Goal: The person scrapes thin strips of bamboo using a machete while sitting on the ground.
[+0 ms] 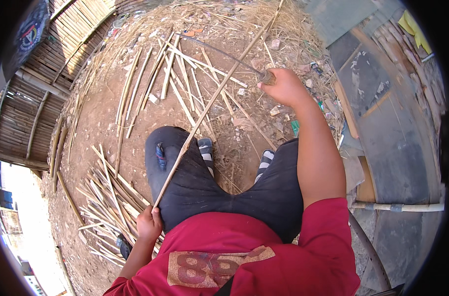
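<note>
My left hand (149,224) is closed round the lower end of a long, thin bamboo strip (205,114). The strip slants up over my left thigh and away toward the far right. Farther out, my right hand (283,88) grips the handle of a machete (219,51), whose narrow dark blade points to the far left. Blade and strip cross just left of my right hand; whether they touch, I cannot tell.
Several split bamboo strips (130,91) lie scattered on the dirt ahead. A thick pile of strips (103,212) is beside my left hip. Bamboo slat panels (37,118) stand at left, and dark boards (397,143) at right. Dry grass (303,24) covers the far ground.
</note>
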